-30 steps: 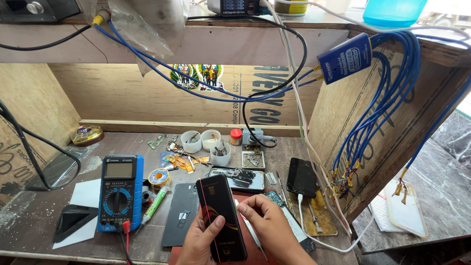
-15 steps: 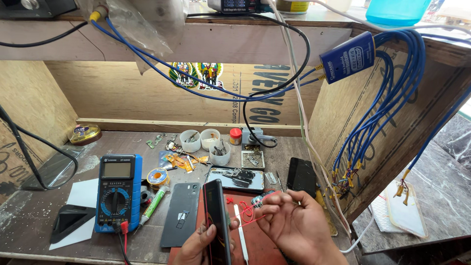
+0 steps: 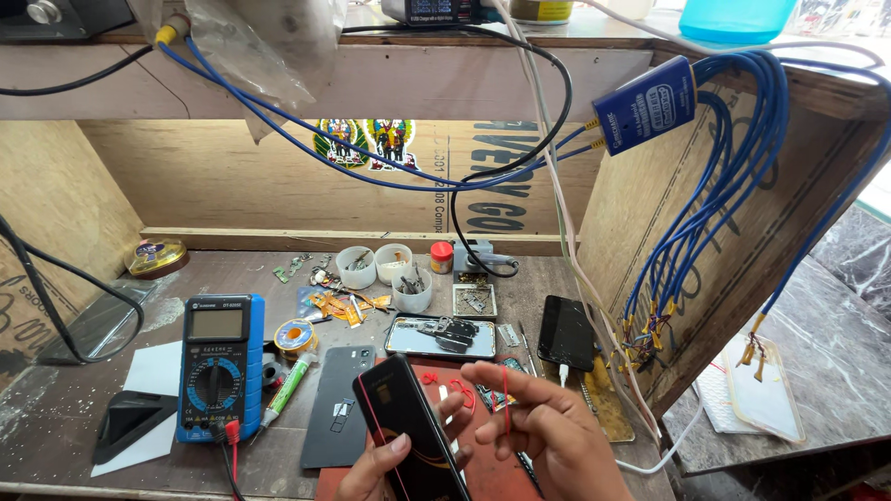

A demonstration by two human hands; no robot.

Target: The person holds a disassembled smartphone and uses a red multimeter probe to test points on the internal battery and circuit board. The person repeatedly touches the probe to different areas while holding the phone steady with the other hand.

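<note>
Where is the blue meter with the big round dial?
In the head view the blue meter lies flat on the left side of the workbench, left of the green tube, with a black wedge-shaped piece on its other side.

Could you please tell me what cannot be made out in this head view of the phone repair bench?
- Left hand: cut off by the bottom edge and partly hidden behind the black phone.
- Right hand: wrist cut off by the bottom edge.
- White cups: contents too small to identify.
- Multimeter: display too small to read.
</note>
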